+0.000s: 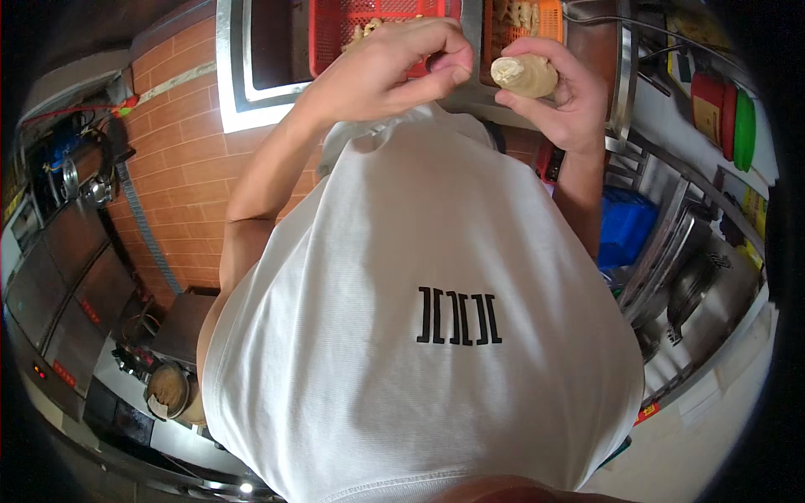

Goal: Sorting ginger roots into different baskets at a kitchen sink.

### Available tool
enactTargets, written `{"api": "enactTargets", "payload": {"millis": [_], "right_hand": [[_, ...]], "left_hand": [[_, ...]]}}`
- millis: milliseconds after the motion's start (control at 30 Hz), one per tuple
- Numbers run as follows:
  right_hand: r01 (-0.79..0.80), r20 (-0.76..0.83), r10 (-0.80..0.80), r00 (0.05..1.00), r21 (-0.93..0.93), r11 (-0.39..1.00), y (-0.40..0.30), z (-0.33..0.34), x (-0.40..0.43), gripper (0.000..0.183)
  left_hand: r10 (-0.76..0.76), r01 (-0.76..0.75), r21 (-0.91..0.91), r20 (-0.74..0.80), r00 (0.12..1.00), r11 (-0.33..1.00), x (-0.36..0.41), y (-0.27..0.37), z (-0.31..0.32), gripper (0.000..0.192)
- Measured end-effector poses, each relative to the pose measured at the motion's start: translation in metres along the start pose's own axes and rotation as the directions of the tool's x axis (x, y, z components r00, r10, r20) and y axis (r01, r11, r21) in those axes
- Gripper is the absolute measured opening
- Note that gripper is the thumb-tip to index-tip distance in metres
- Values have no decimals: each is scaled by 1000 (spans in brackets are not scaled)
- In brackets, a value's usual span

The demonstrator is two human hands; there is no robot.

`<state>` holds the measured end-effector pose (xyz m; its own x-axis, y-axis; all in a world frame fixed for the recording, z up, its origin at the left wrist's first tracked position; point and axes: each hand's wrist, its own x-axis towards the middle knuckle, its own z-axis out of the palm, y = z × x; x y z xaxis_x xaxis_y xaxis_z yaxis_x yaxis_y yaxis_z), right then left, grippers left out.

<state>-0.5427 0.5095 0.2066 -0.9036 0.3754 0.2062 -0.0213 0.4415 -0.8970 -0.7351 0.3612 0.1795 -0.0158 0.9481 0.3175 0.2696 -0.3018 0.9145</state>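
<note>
My right hand [566, 94] holds a thick, pale piece of ginger root [531, 75] between thumb and fingers, its rough, whitish end towards the left. Facing it, my left hand [409, 69] is palm down, with thumb and forefinger pinched together; a small dark shape shows between them, too little to name. Partly hidden behind the left hand, a red plastic basket [322, 38] contains some ginger pieces [372, 25]. Beyond the right hand, an orange plastic basket [553, 16] contains several more ginger pieces [522, 14].
Both baskets sit within a metal sink's [264, 104] basins. A blue plastic container [626, 226] stands low at the right beside a metal rack. Red and green plastic items [744, 129] are at the far right. Steel cabinets [69, 276] and a round pot [168, 390] lie left, past the tiled floor [182, 157].
</note>
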Motion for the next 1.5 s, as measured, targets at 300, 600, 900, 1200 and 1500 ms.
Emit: {"api": "enactTargets", "payload": {"millis": [300, 600, 900, 1200, 1500], "right_hand": [[33, 38, -31, 999, -40, 999, -4, 1, 3, 41], [-28, 141, 26, 990, 8, 1000, -12, 3, -2, 44], [0, 182, 7, 983, -40, 999, -6, 10, -1, 42], [-418, 321, 310, 895, 365, 832, 81, 61, 32, 34], [-572, 550, 620, 560, -285, 769, 271, 234, 95, 45]], "left_hand": [[-124, 81, -321, -117, 985, 944, -3, 10, 10, 14], [-185, 47, -713, -117, 976, 700, -11, 3, 16, 22], [-297, 90, -675, -197, 935, 732, -27, 22, 22, 14], [-478, 214, -668, -239, 846, 713, -120, -20, 41, 12], [-664, 273, -720, -334, 669, 638, -199, -40, 116, 16]]}}
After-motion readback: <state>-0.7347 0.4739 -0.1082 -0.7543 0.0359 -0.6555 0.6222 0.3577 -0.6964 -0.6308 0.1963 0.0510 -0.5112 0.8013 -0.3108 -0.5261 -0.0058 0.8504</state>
